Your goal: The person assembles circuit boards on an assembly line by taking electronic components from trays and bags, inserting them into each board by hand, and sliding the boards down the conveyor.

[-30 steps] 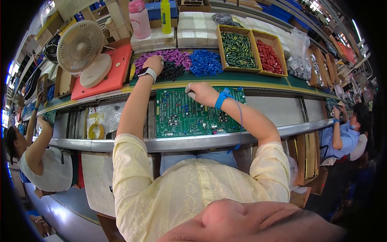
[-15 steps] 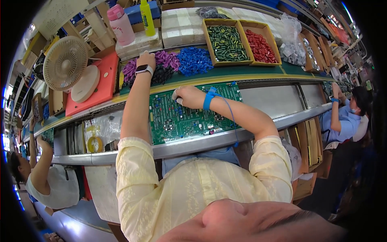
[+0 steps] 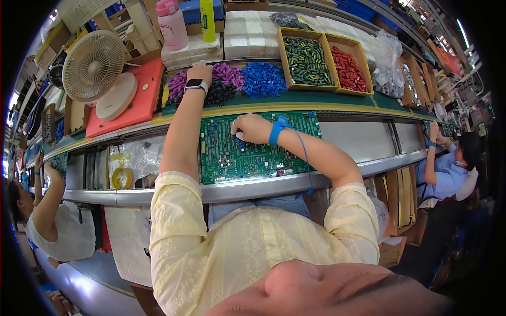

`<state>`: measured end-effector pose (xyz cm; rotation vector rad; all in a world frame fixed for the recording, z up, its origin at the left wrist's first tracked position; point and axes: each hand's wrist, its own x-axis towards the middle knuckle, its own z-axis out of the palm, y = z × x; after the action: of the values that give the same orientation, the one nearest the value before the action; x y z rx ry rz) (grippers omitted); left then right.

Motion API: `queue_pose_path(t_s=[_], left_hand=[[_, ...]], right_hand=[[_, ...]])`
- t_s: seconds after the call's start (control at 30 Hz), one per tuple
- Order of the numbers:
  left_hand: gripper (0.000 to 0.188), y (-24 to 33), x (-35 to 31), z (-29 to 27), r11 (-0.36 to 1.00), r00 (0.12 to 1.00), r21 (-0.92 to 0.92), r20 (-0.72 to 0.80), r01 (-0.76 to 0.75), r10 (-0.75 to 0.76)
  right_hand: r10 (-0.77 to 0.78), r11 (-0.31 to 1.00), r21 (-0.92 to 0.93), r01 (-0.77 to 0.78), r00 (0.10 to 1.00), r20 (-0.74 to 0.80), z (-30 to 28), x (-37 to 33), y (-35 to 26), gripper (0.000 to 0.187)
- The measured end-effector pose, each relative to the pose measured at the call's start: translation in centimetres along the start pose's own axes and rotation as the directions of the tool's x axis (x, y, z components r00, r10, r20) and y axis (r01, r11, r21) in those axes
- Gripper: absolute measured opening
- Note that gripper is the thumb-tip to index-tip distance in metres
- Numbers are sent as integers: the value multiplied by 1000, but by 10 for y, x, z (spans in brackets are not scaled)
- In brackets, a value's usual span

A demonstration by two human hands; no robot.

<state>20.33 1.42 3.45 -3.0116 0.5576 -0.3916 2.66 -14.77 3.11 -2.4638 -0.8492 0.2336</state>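
Note:
My left hand [image 3: 200, 75], with a watch on its wrist, reaches over the pile of purple components [image 3: 230, 77] at the back of the bench. Its fingers are bent together, and whatever they hold is hidden. Over the upper left part of a green circuit board [image 3: 247, 157], my right hand [image 3: 252, 128] is closed in a pinch, with white covers on the fingertips. Anything between those fingers is too small to make out. A blue wrist strap [image 3: 278, 130] with a cord circles my right wrist. Black components [image 3: 221, 95] and blue components [image 3: 262, 80] lie beside the purple ones.
Boxes of green parts [image 3: 308, 60] and red parts [image 3: 349, 69] stand at the back right. A fan [image 3: 95, 66] stands on the left, near a pink bottle [image 3: 173, 29]. Yellow tape [image 3: 122, 178] lies left of the board. Co-workers sit on both sides.
The whole view has shifted slightly, so the bench appears a little farther right. Both hands stay at nearly the same places over the pile and the board.

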Motion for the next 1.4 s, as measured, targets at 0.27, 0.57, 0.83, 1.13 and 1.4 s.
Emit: queue_pose_path(t_s=[0.27, 0.57, 0.83, 1.13, 1.4], left_hand=[[18, -3, 1, 7, 998, 997, -52, -78, -29, 25], [14, 2, 9, 9, 995, 996, -79, -77, -55, 49], [20, -6, -7, -19, 972, 994, -221, -82, -84, 68], [22, -13, -66, -38, 713, 991, -701, -88, 11, -102], [15, -3, -200, -79, 516, 961, -825, -111, -232, 253]], right_hand=[[13, 1000, 2, -13, 999, 37, -4, 1, 0, 15], [-43, 999, 0, 43, 999, 0, -36, -4, 14, 23], [430, 671, -77, -737, 472, -770, -170, -88, 154, 24], [743, 595, 95, -798, 500, -446, -181, -139, 238, 37], [644, 624, -5, -781, 518, -562, -174, -146, 262, 31]])
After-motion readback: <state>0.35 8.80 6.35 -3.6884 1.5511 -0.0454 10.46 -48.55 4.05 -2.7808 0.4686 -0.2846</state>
